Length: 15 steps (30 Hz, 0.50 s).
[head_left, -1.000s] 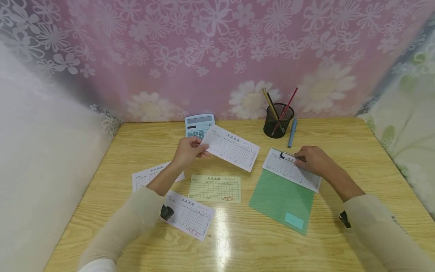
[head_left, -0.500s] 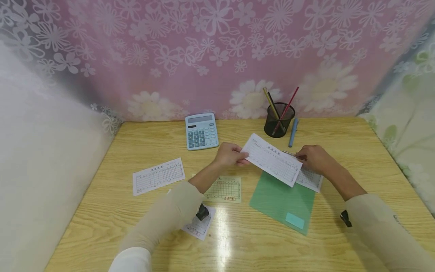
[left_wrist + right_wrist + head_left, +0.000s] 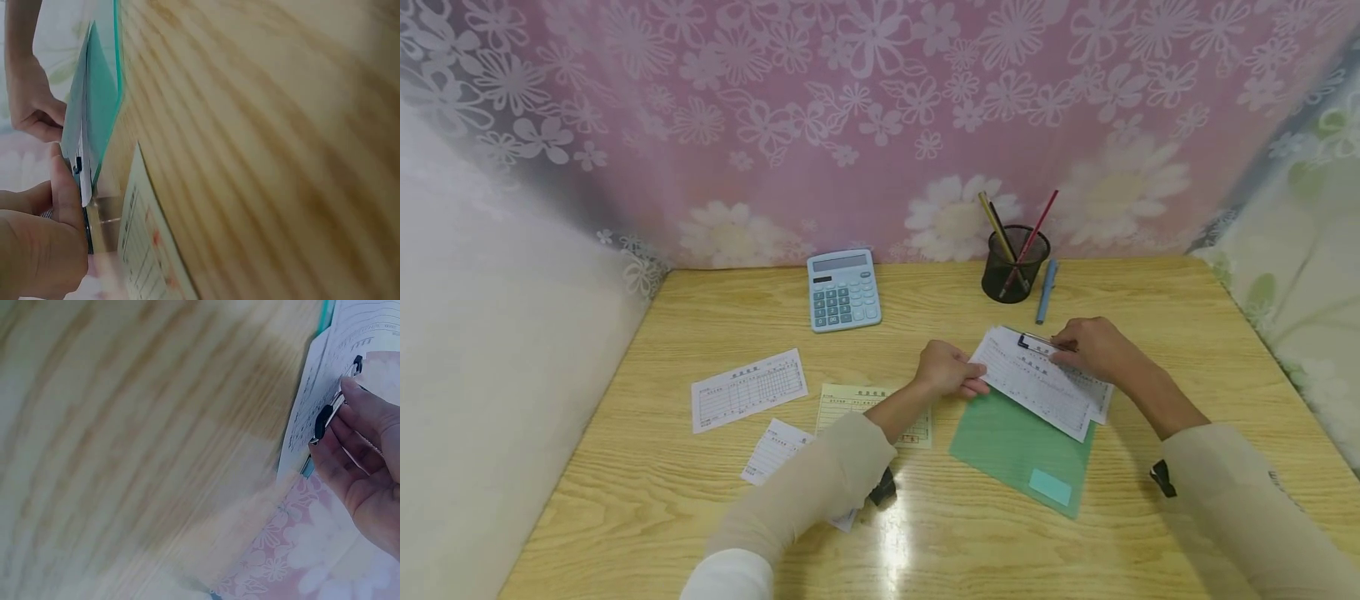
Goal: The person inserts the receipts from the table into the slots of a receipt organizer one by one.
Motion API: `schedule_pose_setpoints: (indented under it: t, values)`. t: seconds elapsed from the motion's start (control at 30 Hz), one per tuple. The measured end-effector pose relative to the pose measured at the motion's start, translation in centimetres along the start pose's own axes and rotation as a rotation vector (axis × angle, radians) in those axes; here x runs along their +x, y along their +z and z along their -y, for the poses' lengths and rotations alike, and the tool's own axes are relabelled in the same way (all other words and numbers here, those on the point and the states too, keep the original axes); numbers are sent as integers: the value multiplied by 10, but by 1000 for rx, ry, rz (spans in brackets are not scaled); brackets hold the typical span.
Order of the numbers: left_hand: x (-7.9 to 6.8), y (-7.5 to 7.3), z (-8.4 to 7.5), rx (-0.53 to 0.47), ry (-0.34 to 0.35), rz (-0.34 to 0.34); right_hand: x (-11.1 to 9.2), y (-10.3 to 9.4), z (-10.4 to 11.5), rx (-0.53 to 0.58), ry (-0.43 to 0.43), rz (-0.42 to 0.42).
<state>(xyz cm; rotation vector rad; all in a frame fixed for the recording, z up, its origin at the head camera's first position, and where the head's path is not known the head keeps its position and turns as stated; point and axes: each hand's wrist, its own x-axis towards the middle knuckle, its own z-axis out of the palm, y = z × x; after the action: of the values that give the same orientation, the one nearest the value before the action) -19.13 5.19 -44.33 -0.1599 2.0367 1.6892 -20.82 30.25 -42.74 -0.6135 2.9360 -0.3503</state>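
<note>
My left hand [image 3: 947, 369] pinches the left end of a white printed slip [image 3: 1033, 387] and holds it over the green clipboard [image 3: 1015, 446]. Under it, a second white slip [image 3: 1103, 402] lies at the clipboard's top, its right end showing. My right hand [image 3: 1097, 350] grips the metal clip [image 3: 1036, 342] with thumb and fingers. Black ends of that clip [image 3: 323, 420] show in the right wrist view, close to the fingertips. In the left wrist view, the clipboard [image 3: 103, 94] appears edge-on, with paper on its face. Whether the held slip's top edge is beneath the clip is unclear.
A yellow slip [image 3: 842, 404] and white slips [image 3: 748, 390] lie on the left half of the wooden table [image 3: 647, 500], partly under my left forearm. At the back stand a blue calculator [image 3: 844, 290] and a black mesh pencil cup [image 3: 1015, 265], with a blue pen [image 3: 1047, 292] beside it.
My left hand has carried the white slip rightward from near the calculator and lowered it onto the clipboard's upper part. The right hand has stayed at the clip.
</note>
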Motion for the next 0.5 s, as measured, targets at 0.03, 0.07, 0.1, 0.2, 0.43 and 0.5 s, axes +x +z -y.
schedule_pose_setpoints:
  t: [0.03, 0.07, 0.1, 0.2, 0.43, 0.5]
  values:
    - [0, 3, 0, -15, -7, -6, 0, 0, 0, 2, 1, -2]
    - [1, 6, 1, -25, -12, -14, 0, 0, 0, 3, -2, -6]
    - [1, 9, 1, -34, -17, -20, -1, 0, -1, 4, -3, -9]
    - [4, 16, 3, -17, -25, -39, -2, 0, -1, 7, 4, -17]
    - [8, 26, 8, 27, -19, -55, -3, 3, 0, 1, 3, -39]
    - [8, 26, 8, 33, -8, -56, -3, 4, 0, 2, -5, -49]
